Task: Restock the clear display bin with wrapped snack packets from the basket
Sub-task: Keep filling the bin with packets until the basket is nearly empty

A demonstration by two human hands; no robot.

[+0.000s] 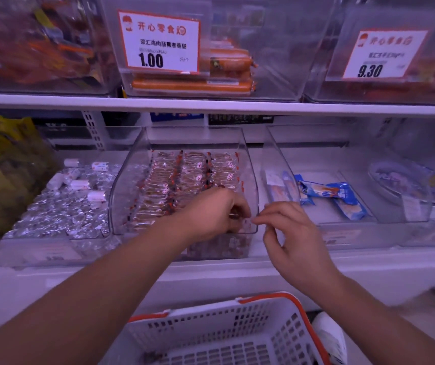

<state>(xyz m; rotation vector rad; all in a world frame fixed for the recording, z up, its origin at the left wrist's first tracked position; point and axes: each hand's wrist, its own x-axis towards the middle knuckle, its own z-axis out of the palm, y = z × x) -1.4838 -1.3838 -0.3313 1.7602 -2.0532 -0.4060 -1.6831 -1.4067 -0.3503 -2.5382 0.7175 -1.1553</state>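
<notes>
Left hand (219, 212) curled, perhaps on a packet (234, 216), over the bin's (250, 180) front-right corner; right hand (290, 227) alongside, loosely curled, empty.

Upper-shelf price card (160, 42) reads "1.00"; right-hand price tag (384, 55) "9.30"

Clear plastic display bin (250, 180) shows brown snack packets (185, 177) with red-and-black ends; white perforated plastic basket (211, 335) carries an orange rim; blue wrappers (327, 192) alongside.
</notes>
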